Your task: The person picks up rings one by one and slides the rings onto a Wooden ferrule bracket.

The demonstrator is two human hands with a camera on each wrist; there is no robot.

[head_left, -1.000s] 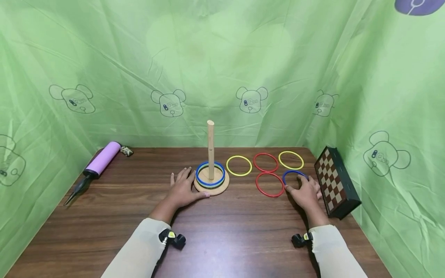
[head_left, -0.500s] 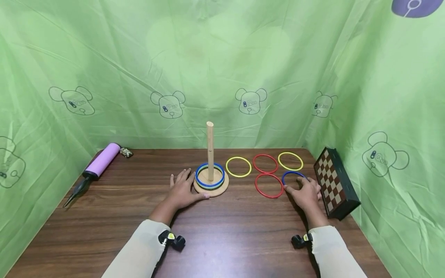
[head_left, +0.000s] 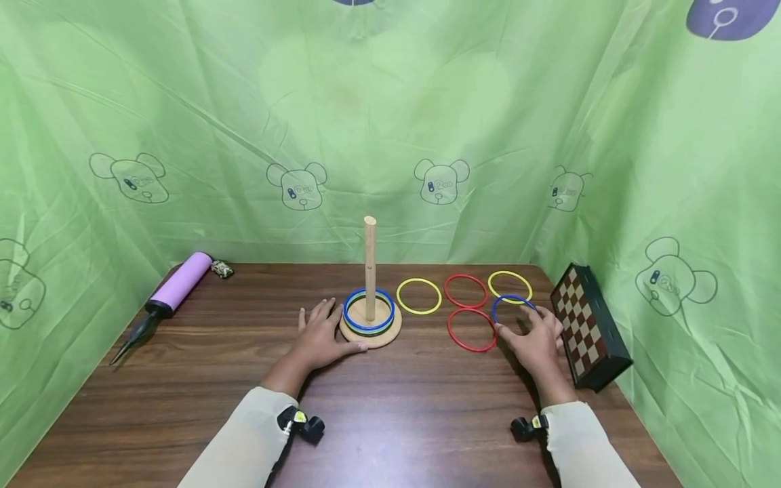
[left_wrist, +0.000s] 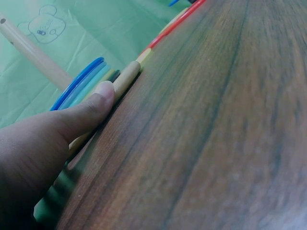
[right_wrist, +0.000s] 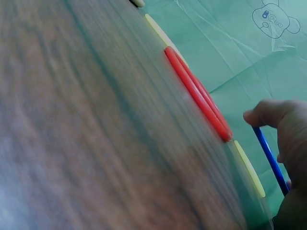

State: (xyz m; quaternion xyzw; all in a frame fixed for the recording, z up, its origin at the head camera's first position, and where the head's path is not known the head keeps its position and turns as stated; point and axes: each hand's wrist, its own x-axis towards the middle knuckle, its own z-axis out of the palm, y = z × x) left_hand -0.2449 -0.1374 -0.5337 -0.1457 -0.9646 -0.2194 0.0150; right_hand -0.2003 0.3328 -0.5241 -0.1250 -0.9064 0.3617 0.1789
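My right hand (head_left: 537,339) pinches the blue ring (head_left: 511,303), lifted at three o'clock of the peg base (head_left: 371,330), which my flat, relaxed left hand (head_left: 320,335) steadies; rings stacked there, four left lying.

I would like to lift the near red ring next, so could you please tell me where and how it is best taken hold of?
Pinch the near red ring at its front rim, coming from above on your side. It lies flat and thin on the table, so a fingertip must slip under the edge; its right rim looks crowded by the blue ring.
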